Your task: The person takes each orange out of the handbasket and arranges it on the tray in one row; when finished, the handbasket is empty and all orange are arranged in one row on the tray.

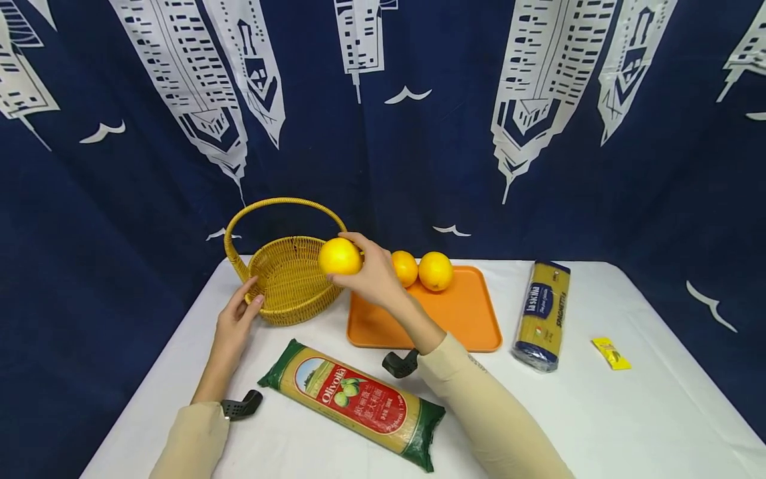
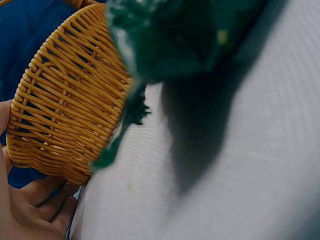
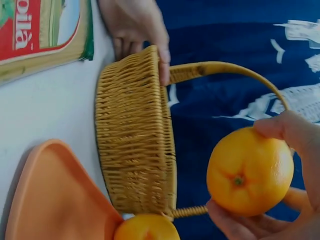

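My right hand (image 1: pixel 377 275) holds an orange (image 1: pixel 339 257) between thumb and fingers, raised by the right side of the wicker basket (image 1: pixel 299 307). In the right wrist view the held orange (image 3: pixel 250 171) shows its stem end, apart from the basket's rim. My left hand (image 1: pixel 235 322) grips the basket's left rim, with the thumb (image 3: pixel 164 67) over the edge and the other fingers outside. No fruit shows in the visible part of the basket. Two more oranges, one (image 1: pixel 403 268) partly behind my right hand and another (image 1: pixel 435 271), sit on the orange tray (image 1: pixel 461 326).
A green-ended Olivoilà spaghetti pack (image 1: pixel 359 399) lies in front, between my forearms. Right of the tray is a second spaghetti pack (image 1: pixel 543 313), and beyond it a small yellow packet (image 1: pixel 611 353). The basket's tall handle (image 1: pixel 286 201) arches up before a dark blue curtain (image 1: pixel 383 166).
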Motion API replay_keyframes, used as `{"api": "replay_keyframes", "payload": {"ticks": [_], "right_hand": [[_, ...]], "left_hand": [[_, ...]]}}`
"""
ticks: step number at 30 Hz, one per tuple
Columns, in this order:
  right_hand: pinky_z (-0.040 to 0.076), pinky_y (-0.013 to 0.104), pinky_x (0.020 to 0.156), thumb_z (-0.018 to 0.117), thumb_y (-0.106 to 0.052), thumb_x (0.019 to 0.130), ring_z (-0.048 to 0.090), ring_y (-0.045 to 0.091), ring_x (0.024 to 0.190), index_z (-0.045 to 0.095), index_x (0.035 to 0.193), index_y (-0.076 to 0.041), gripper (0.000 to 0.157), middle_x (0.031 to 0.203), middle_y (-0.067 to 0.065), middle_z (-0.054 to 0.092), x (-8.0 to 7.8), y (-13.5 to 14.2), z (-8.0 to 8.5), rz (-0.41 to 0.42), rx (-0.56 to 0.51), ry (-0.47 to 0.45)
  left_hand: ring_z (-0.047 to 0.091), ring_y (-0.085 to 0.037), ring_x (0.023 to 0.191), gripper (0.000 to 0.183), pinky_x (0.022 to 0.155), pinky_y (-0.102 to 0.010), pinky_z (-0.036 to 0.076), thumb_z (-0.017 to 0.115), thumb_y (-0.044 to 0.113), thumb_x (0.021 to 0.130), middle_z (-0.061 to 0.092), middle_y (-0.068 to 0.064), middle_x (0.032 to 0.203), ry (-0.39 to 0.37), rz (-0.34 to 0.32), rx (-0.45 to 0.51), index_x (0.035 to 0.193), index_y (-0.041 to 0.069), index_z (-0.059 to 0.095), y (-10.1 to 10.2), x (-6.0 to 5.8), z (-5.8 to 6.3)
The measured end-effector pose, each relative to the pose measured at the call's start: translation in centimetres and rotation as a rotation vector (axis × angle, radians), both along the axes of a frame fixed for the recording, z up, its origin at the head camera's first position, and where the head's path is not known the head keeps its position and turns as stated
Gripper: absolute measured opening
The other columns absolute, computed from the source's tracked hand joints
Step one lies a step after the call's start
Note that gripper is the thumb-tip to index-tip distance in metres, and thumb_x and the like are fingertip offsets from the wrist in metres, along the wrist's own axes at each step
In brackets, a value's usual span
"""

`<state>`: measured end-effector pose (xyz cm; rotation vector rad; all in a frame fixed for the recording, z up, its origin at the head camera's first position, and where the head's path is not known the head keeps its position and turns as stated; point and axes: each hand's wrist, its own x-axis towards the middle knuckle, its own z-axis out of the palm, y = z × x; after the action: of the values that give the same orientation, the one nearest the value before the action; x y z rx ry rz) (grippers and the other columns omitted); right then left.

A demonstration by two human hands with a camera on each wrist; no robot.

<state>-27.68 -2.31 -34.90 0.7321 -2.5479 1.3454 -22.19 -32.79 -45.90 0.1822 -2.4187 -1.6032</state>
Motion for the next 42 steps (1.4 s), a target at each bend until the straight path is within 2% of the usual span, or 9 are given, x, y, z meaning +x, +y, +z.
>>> {"api": "replay_keyframes", "payload": {"ticks": [3,6,9,13,16,19,23,32,42], "right_hand": [[0.038,0.052,0.11,0.088,-0.031,0.08,0.061,0.026,0.12,0.058,0.149,-0.019,0.076,0.141,0.003,0.066,0.6,1.6,0.0,-0.054,-0.034,-0.023],[0.037,0.053,0.111,0.088,-0.032,0.079,0.06,0.027,0.121,0.057,0.149,-0.019,0.077,0.139,0.005,0.067,1.2,3.3,0.0,-0.094,-0.047,-0.034],[0.037,0.053,0.109,0.088,-0.034,0.079,0.058,0.029,0.123,0.055,0.148,-0.02,0.078,0.139,0.006,0.066,1.6,4.9,-0.2,-0.156,-0.069,-0.064],[0.043,0.051,0.102,0.088,-0.033,0.079,0.057,0.032,0.122,0.055,0.147,-0.02,0.077,0.137,0.008,0.064,1.5,6.8,-0.8,-0.242,-0.112,-0.097],[0.049,0.051,0.099,0.089,-0.032,0.079,0.06,0.033,0.118,0.056,0.145,-0.017,0.075,0.133,0.01,0.065,0.9,8.0,-1.0,-0.293,-0.143,-0.07],[0.054,0.051,0.097,0.089,-0.031,0.079,0.063,0.033,0.116,0.057,0.144,-0.014,0.075,0.131,0.012,0.067,0.3,9.3,-0.9,-0.34,-0.174,-0.039],[0.055,0.052,0.1,0.088,-0.028,0.08,0.063,0.034,0.118,0.055,0.146,-0.011,0.075,0.136,0.014,0.066,-0.2,11.2,-0.8,-0.403,-0.192,-0.054],[0.05,0.056,0.11,0.084,-0.023,0.086,0.057,0.039,0.127,0.049,0.152,-0.007,0.076,0.146,0.019,0.059,-1.4,14.7,-1.9,-0.525,-0.169,-0.13],[0.045,0.059,0.111,0.079,-0.023,0.087,0.049,0.041,0.132,0.042,0.155,-0.007,0.078,0.148,0.021,0.053,-2.2,16.5,-3.0,-0.634,-0.14,-0.181]], "left_hand": [[0.04,-0.029,0.154,0.06,0.126,-0.052,0.033,0.054,0.046,0.109,0.031,0.0,0.172,0.002,0.002,0.002,0.165,0.035,0.036,0.0,-0.1,-0.1],[0.039,-0.027,0.154,0.06,0.125,-0.048,0.034,0.054,0.047,0.109,0.03,0.001,0.172,-0.007,0.001,-0.009,0.165,0.035,0.035,0.0,-0.1,-0.1],[0.039,-0.028,0.154,0.06,0.123,-0.035,0.037,0.053,0.046,0.11,0.03,-0.001,0.173,-0.01,-0.003,-0.023,0.166,0.034,0.035,0.0,-0.1,0.0],[0.041,-0.03,0.153,0.06,0.107,-0.01,0.037,0.053,0.044,0.11,0.031,-0.004,0.172,-0.001,0.001,-0.031,0.166,0.031,0.036,-0.2,-0.2,-0.1],[0.043,-0.03,0.151,0.06,0.096,-0.002,0.035,0.054,0.043,0.11,0.033,-0.004,0.171,0.012,0.003,-0.025,0.166,0.03,0.036,-0.1,-0.1,-0.2],[0.044,-0.029,0.15,0.06,0.094,0.0,0.035,0.054,0.045,0.11,0.035,-0.004,0.171,0.018,0.0,-0.02,0.166,0.031,0.037,0.1,0.0,-0.2],[0.046,-0.029,0.149,0.061,0.095,-0.001,0.036,0.053,0.05,0.109,0.036,-0.005,0.17,0.014,0.003,-0.033,0.165,0.034,0.037,0.2,0.1,-0.1],[0.042,-0.03,0.152,0.06,0.1,-0.005,0.037,0.054,0.05,0.109,0.035,-0.003,0.171,0.0,0.01,-0.056,0.165,0.036,0.037,0.1,0.1,0.1],[0.043,-0.032,0.151,0.061,0.096,-0.003,0.037,0.053,0.05,0.109,0.034,-0.004,0.171,0.029,-0.014,-0.048,0.166,0.034,0.036,-0.3,-0.1,0.3]]}}
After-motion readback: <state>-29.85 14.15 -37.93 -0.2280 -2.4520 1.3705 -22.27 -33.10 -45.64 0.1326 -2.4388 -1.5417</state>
